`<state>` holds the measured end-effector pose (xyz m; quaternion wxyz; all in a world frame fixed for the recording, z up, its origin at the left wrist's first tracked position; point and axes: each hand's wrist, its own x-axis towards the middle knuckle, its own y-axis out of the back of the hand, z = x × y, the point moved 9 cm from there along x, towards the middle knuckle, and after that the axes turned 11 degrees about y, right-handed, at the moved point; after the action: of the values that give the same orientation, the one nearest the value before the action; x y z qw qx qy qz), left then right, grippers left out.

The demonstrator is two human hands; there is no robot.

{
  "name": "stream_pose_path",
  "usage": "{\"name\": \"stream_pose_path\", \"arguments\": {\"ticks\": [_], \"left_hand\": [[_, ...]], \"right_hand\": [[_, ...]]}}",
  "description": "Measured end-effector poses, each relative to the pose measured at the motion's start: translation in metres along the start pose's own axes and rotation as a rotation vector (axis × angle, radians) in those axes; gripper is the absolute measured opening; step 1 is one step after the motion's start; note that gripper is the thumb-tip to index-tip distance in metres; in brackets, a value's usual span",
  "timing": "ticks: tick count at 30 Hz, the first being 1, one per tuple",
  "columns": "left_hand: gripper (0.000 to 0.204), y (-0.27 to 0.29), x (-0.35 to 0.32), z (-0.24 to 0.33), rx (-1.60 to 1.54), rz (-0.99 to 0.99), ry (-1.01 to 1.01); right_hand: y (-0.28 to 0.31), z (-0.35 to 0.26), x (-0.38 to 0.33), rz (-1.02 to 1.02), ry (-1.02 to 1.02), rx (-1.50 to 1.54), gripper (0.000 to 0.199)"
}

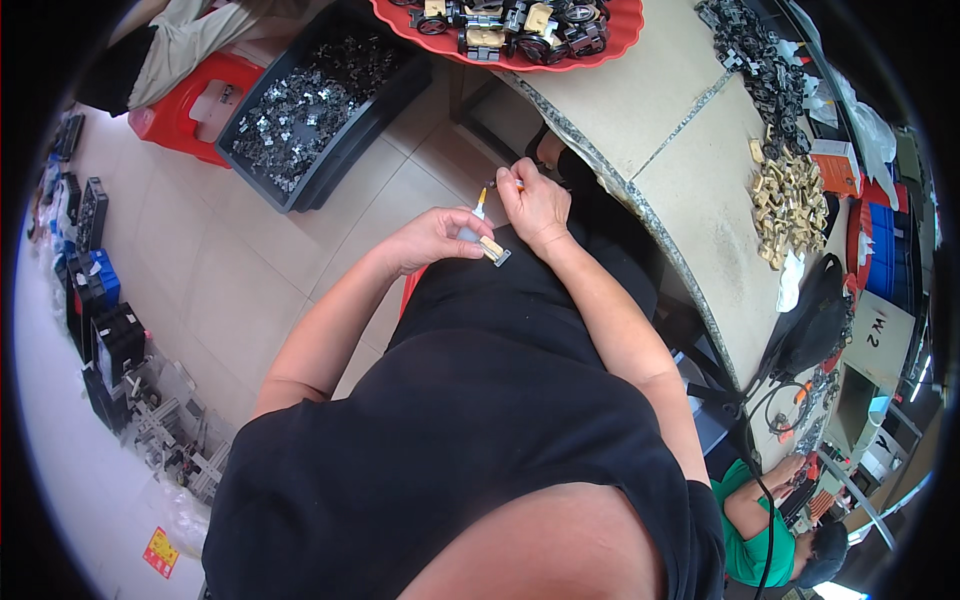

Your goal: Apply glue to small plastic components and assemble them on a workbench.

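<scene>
Above my lap, my left hand [430, 240] pinches a small cream-and-grey plastic part [493, 250] between thumb and fingers. The same hand also holds a small white bottle [478, 213] with a thin yellow nozzle pointing up. Close beside it on the right is my right hand [538, 208], its fingers closed around something small. A dark end and a bit of orange show at those fingertips, but the rest is hidden in the grip.
A worktable [650, 110] curves along my right, bearing a red tray [622, 45] of toy-like vehicle parts, a cream parts pile [788, 205] and dark parts [765, 75]. A dark bin [300, 200] of metallic pieces stands ahead left beside a red stool [185, 115]. A green-sleeved person [750, 530] works at right.
</scene>
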<state>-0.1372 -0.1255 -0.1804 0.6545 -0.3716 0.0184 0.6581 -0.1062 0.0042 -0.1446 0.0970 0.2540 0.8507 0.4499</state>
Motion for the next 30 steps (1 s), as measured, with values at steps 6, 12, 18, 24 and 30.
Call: {"name": "stream_pose_path", "arguments": {"ticks": [6, 12, 18, 24, 30], "left_hand": [[0.025, -0.0003, -0.0009, 0.0006, -0.011, 0.004, 0.004], [0.024, -0.0003, -0.0012, -0.0001, -0.024, 0.002, 0.012], [0.021, -0.0012, -0.0023, 0.0021, -0.031, 0.026, -0.013], [0.021, -0.0009, -0.0028, 0.0027, -0.035, 0.024, -0.017], [0.021, -0.0008, -0.0036, 0.0041, -0.036, 0.031, -0.025]], "right_hand": [[0.0007, -0.0007, -0.0009, 0.012, 0.012, -0.011, 0.031], [-0.0009, 0.0005, -0.0013, -0.007, -0.014, 0.029, 0.033], [-0.0004, -0.0002, -0.0012, 0.0, -0.013, 0.035, 0.033], [0.0003, -0.0019, -0.0016, 0.022, 0.016, -0.004, 0.03], [-0.0022, -0.001, -0.0018, 0.008, 0.018, -0.016, 0.03]]}}
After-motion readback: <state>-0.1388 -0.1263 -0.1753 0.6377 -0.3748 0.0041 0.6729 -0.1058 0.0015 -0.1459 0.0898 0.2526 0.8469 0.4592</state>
